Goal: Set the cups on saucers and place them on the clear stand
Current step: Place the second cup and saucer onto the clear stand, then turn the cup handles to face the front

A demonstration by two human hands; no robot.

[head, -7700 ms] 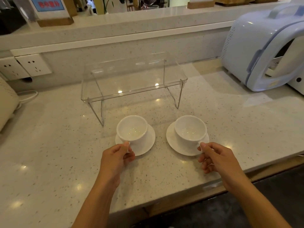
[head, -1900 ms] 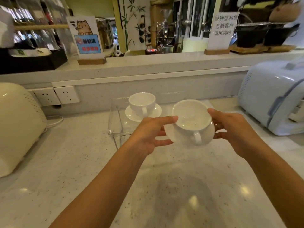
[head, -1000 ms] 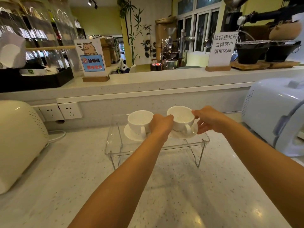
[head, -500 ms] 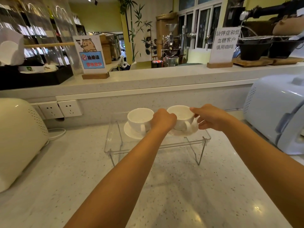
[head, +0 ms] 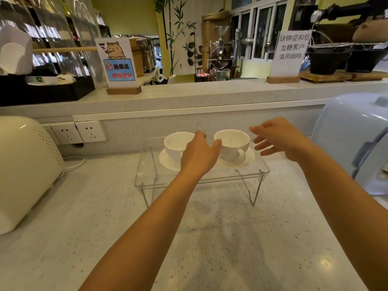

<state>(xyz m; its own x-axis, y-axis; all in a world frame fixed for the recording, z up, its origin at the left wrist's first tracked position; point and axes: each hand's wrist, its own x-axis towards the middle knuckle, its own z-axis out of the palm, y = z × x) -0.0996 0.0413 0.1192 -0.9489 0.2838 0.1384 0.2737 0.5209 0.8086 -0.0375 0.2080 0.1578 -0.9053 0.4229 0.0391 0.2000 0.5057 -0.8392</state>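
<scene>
Second cup and saucer released on the clear stand; both hands have come away.

Half a second ago both hands gripped the right cup and its saucer; now the left hand and right hand hover beside it, fingers spread wide, holding nothing. The left cup sits alongside on the transparent acrylic stand, which has thin wire legs. Both cups are glossy white ceramic, rounded. Task judged complete.

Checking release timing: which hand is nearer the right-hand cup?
Left. The left hand has its thumb at the rim of the right-hand cup, the right hand is open just off its right side.
</scene>
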